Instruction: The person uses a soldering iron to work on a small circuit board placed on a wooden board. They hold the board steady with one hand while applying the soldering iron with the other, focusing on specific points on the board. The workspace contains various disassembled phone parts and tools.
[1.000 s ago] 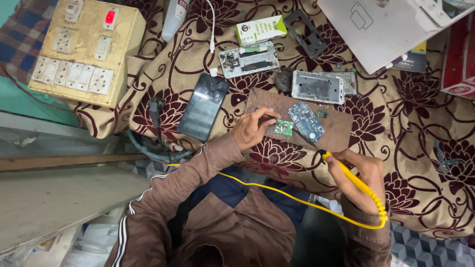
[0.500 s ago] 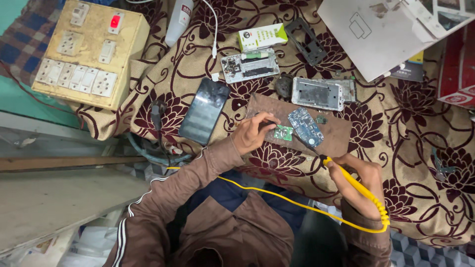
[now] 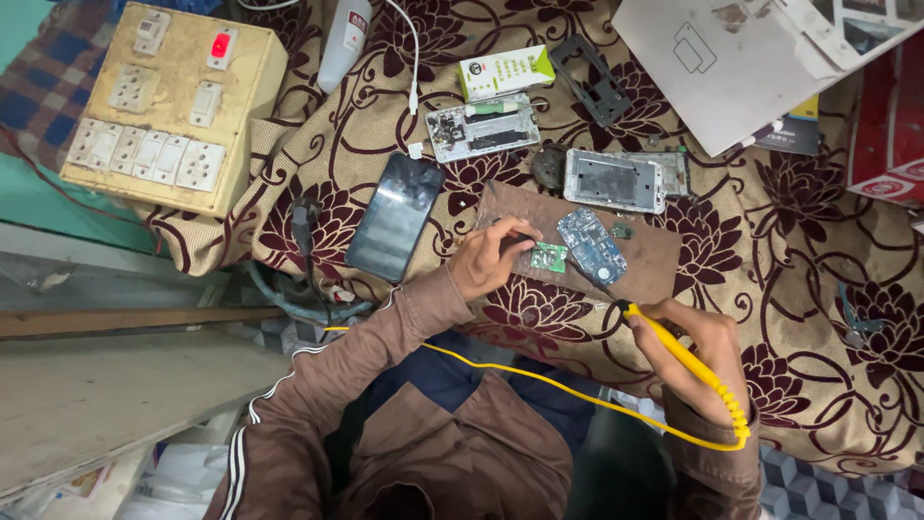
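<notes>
A flat brown rectangular board (image 3: 616, 246) lies on the floral woven cloth (image 3: 828, 250). On it sit a small green circuit board (image 3: 550, 257) and, at its 3 o'clock, a blue circuit board (image 3: 591, 245). The left hand (image 3: 486, 260) grip pinches dark tweezers (image 3: 520, 241) against the green board. The right hand (image 3: 703, 351) grip is clamped on a yellow-handled soldering iron (image 3: 674, 347), its tip near the blue board.
</notes>
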`<state>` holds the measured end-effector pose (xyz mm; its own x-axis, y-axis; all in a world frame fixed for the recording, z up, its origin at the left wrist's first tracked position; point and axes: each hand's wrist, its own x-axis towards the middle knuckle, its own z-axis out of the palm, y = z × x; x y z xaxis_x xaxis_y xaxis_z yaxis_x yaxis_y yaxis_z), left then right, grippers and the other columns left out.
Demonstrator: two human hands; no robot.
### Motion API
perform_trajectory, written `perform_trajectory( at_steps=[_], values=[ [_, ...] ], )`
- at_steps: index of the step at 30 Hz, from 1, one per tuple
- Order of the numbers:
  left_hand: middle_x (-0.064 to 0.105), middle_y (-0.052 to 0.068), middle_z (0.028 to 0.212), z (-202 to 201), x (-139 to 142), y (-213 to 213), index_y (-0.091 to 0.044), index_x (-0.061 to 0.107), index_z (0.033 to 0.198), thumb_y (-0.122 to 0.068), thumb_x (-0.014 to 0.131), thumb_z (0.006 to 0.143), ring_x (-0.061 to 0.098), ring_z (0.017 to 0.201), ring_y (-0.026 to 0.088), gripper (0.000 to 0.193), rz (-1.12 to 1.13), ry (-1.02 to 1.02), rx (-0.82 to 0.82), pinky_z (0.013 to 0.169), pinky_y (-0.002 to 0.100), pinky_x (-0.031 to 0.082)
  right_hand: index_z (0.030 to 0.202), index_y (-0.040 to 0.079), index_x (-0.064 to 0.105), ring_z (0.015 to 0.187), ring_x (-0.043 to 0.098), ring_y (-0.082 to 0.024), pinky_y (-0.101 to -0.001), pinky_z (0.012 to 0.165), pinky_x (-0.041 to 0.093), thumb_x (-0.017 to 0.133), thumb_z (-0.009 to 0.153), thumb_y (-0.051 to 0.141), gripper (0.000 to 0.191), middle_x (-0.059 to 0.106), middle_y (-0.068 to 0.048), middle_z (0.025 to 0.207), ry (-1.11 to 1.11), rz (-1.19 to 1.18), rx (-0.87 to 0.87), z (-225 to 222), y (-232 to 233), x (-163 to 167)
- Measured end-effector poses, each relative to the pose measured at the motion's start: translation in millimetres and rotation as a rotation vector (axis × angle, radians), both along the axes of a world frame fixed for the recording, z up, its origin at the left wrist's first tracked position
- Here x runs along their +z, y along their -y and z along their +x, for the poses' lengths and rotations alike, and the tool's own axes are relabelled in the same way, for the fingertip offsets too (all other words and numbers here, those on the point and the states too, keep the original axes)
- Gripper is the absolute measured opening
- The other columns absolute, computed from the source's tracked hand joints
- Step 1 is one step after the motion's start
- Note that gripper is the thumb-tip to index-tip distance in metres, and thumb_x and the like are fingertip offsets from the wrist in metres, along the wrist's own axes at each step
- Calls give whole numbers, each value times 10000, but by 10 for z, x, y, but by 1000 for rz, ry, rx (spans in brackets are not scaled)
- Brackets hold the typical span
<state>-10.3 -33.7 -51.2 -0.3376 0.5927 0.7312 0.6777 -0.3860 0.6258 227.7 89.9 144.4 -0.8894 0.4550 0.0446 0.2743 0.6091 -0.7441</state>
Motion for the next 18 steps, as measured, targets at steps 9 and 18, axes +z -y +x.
perform_trajectory(
  at_steps=[9,18],
  values=[
    [727,173,1130,-3,-30,2,-50,344,1345,89,659,966,763,1018,340,512,-21,10,-17,822,415,637,928,-58,696,531,646,-128,-272,528,477,681,857,81,156,713,-126,706,25,-19,-70,-3,70,41],
    [731,159,1123,-6,8,8,-53,346,1350,89,659,963,763,1006,331,517,-26,-4,-1,817,403,634,930,-54,701,561,585,-134,-291,539,452,684,906,101,158,682,-149,647,93,-52,-172,9,81,19]
  ],
)
